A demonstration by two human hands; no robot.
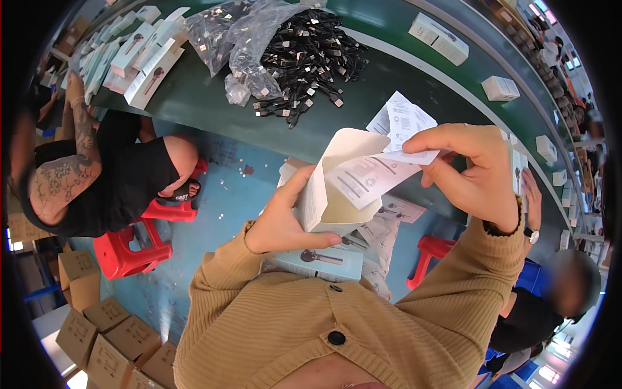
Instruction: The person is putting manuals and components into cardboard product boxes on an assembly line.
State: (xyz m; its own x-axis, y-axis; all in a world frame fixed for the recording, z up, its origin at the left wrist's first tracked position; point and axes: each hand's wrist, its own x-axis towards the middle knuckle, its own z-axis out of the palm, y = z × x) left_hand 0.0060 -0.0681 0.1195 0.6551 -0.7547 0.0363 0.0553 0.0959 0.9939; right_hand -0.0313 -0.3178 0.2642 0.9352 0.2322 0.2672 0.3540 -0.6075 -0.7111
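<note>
My left hand (pixel 285 211) is closed round a small white carton (pixel 313 201) whose top stands open toward me. Between the thumb and fingers of my right hand (pixel 470 165) is a printed leaflet (pixel 366 181), its lower end dipping into the carton's mouth. Beyond that hand, more folded leaflets (pixel 409 118) lie on the bench edge. Below the carton, close to my body, sits a pale blue box (pixel 317 264) with a dark device pictured on it. Whether anything else is inside the carton cannot be seen.
On the green bench (pixel 214 107) lies a heap of black USB cables (pixel 311 55) beside a clear plastic bag (pixel 236 48). Boxes (pixel 152 71) are stacked at the far left. A conveyor carries white boxes (pixel 438 39). Co-workers sit either side; red stools (pixel 133 249) and brown cartons (pixel 107 337) stand on the floor.
</note>
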